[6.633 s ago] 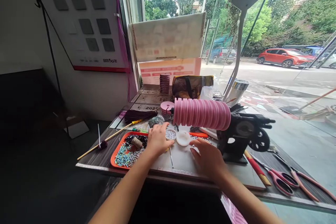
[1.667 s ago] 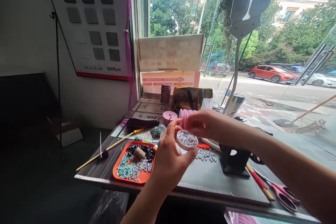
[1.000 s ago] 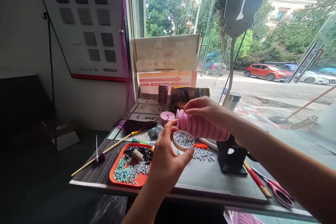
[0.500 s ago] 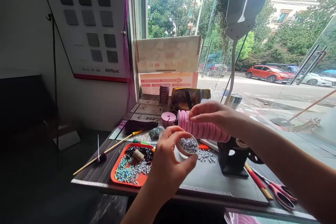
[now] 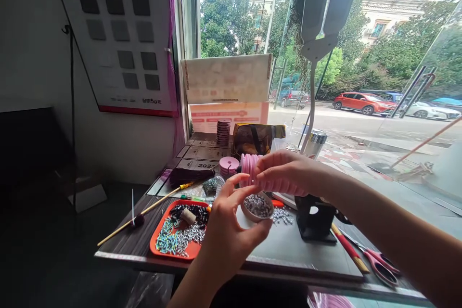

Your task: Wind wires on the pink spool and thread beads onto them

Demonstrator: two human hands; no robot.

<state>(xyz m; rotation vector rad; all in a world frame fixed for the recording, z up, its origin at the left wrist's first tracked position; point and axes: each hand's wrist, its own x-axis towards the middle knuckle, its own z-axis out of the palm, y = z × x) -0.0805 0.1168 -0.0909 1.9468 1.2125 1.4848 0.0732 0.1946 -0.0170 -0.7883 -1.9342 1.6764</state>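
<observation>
My left hand (image 5: 231,224) holds a small round cup (image 5: 269,214) filled with grey-white beads (image 5: 258,204), thumb at its near rim. The index and middle fingers of that hand reach over the cup's left edge, near a tiny pale bead just under my right fingertips. My right hand (image 5: 279,166) has its fingers pressed together in front of a row of pink spools (image 5: 249,166) mounted on a black stand (image 5: 315,219). Whatever sits between those fingertips is too small to make out. The hand hides part of the spools.
An orange tray (image 5: 155,245) of sorted beads with a cork-like piece lies left. Loose beads (image 5: 283,216) lie behind the cup. Scissors (image 5: 380,267) and a red-handled brush (image 5: 346,245) rest right. A wooden stick (image 5: 119,226) crosses the left edge; more spools (image 5: 223,132) are stacked behind.
My right hand has come down and a little left, closer to the cup, its fingers drawn together. The cup's mouth has tilted more towards me. The view has shifted slightly.
</observation>
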